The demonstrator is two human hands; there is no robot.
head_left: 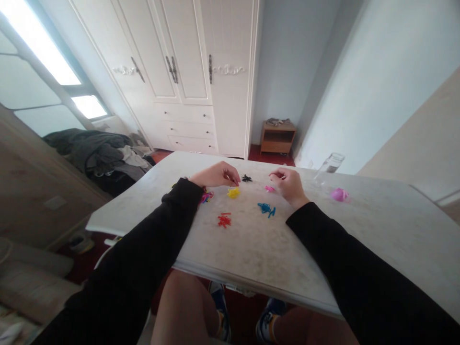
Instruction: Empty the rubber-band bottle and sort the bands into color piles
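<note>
My left hand (217,174) is over the table with thumb and fingers pinched together, just above a small pile of yellow strips (233,192). Under its wrist lies a mixed-colour pile (206,196), partly hidden by the sleeve. My right hand (287,184) is also closed in a pinch, beside a few pink strips (269,189). Whatever either pinch holds is too small to make out. Between the hands, farther back, sits a black pile (246,178). Closer to me are blue strips (266,209) and red strips (224,220).
A clear glass jar (329,165) stands on the right of the white table (258,254), with a pink-purple bundle (339,194) near it. Beyond are a white wardrobe (187,86), a small wooden nightstand (277,138) and heaped clothes (97,151) on the left.
</note>
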